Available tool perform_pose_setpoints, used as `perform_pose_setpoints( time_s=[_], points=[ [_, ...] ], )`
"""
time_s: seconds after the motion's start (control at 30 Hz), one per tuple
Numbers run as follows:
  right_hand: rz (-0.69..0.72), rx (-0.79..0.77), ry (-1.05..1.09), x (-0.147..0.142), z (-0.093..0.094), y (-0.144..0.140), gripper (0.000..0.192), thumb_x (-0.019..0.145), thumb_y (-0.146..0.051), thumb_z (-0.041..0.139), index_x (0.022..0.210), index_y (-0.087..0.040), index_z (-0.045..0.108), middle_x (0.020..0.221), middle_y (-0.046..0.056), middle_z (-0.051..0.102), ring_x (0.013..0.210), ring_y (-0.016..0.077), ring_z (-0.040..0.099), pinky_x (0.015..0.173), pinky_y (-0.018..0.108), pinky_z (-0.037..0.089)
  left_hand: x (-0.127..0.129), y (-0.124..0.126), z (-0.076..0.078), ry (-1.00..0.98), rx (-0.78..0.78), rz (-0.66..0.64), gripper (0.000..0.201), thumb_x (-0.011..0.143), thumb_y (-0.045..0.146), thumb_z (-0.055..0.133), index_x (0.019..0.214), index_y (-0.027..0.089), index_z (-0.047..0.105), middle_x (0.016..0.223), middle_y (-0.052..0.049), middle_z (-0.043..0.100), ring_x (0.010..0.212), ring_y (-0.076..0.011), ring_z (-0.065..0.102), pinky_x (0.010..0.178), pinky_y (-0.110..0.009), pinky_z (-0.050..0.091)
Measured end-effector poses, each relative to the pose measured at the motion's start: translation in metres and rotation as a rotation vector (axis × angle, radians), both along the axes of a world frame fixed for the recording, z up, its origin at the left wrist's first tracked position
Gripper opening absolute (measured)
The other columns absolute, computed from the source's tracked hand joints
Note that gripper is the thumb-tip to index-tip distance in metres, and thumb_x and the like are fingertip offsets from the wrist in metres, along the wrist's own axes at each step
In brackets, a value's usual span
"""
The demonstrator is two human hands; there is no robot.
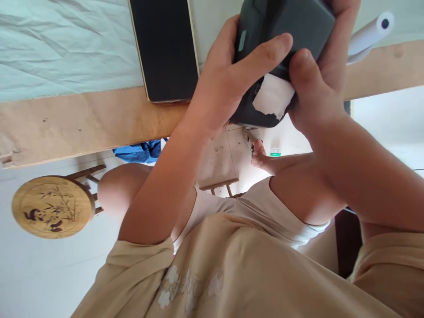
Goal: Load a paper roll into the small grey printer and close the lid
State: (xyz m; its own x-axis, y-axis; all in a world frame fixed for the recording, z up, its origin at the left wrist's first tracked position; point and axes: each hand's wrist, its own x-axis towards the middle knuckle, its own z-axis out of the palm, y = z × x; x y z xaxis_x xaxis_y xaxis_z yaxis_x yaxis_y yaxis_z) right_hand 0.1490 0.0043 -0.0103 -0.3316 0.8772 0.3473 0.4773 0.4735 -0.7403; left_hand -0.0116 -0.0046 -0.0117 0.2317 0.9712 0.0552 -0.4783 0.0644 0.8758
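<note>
Both my hands grip a dark grey portable receipt printer (298, 24) at the top of the head view, above the table's near edge. A torn piece of white paper (273, 96) shows at its near end. My left hand (221, 81) is closed around its left side, thumb lying across the upper face. From the other side my right hand (323, 88) wraps it, its thumb pressed on the casing close to the paper. The far end of the printer is cut off by the frame, and the fingers beneath it are hidden.
A black-screened tablet or phone (167, 48) lies left of my hands on the wooden table edge (99, 112). Pale green cloth (73, 48) covers the tabletop. To the right lies a white paper roll (367, 37). A round wooden stool (53, 207) stands at lower left.
</note>
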Motion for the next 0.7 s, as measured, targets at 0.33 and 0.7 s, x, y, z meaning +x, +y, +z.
perform_pose_setpoints(
  time_s=[0.33, 0.7],
  points=[
    [0.083, -0.023, 0.02, 0.004, 0.016, 0.002, 0.061, 0.087, -0.043, 0.051, 0.131, -0.004, 0.034, 0.126, 0.009, 0.037, 0.114, 0.0097, 0.043, 0.107, 0.024, 0.039, 0.0, -0.001, 0.007, -0.169, -0.071, -0.041, 0.018, 0.086, 0.025, 0.056, 0.1, 0.013, 0.054, 0.085, -0.002, 0.061, 0.079, -0.0108, 0.064, 0.067, -0.021, 0.055],
    [0.135, -0.046, -0.147, 0.018, 0.039, 0.006, 0.042, 0.089, -0.041, 0.049, 0.122, -0.015, 0.043, 0.127, 0.004, 0.047, 0.118, 0.0139, 0.046, 0.112, 0.034, 0.043, -0.002, 0.001, 0.006, -0.072, -0.161, 0.119, 0.029, 0.094, 0.029, 0.043, 0.094, 0.012, 0.067, 0.095, 0.004, 0.073, 0.099, -0.0106, 0.069, 0.106, -0.03, 0.051]
  ],
)
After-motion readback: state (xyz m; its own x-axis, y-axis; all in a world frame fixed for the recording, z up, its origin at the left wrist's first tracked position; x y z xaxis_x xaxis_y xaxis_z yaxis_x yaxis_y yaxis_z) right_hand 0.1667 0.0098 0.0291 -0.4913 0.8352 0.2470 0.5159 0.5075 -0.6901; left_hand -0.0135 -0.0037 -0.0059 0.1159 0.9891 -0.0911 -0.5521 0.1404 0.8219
